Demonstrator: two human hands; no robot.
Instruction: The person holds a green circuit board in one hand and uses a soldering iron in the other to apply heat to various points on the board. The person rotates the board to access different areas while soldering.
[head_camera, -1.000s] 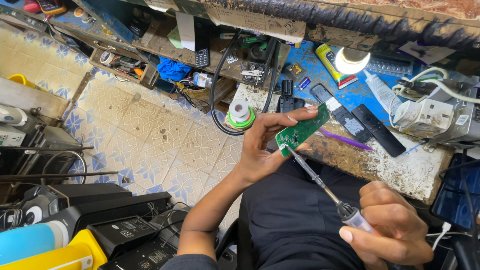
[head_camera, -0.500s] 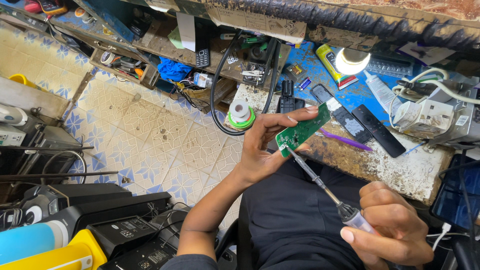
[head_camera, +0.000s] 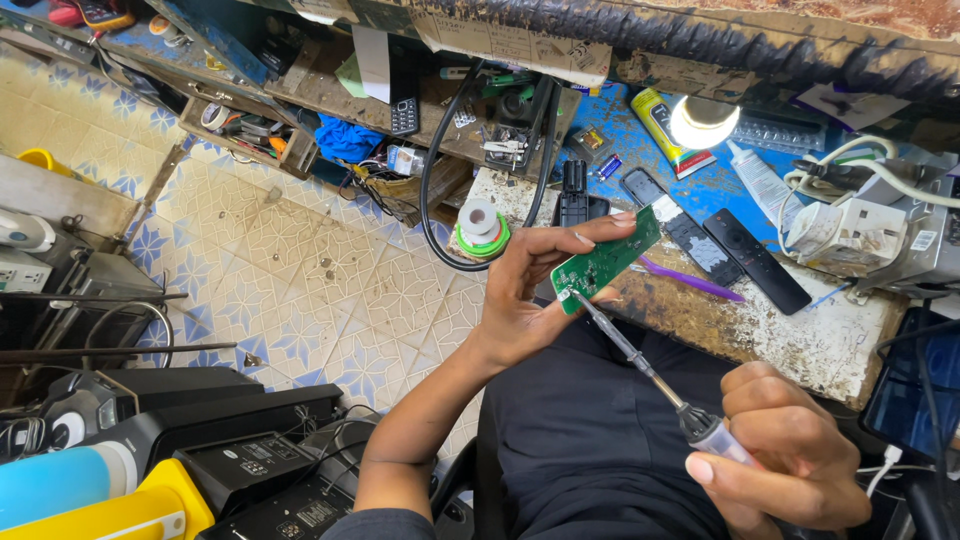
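Open floor left, crowded tabletop ahead

Left of the hands (head_camera: 530, 300), tiled floor (head_camera: 290, 270) lies open; ahead, remotes (head_camera: 755, 260), solder spool (head_camera: 480, 225) and looping black cable (head_camera: 432, 195) crowd the tabletop (head_camera: 800, 340).

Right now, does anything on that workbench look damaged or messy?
Yes. The bench top is badly worn: its front edge is chipped and stained, with white patches showing. The blue surface behind is scuffed. The left hand holds a green circuit board; the right hand puts a soldering iron to it.

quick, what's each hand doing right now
Left hand: closed on the green circuit board.
Right hand: closed on the soldering iron, its tip at the board's lower end.
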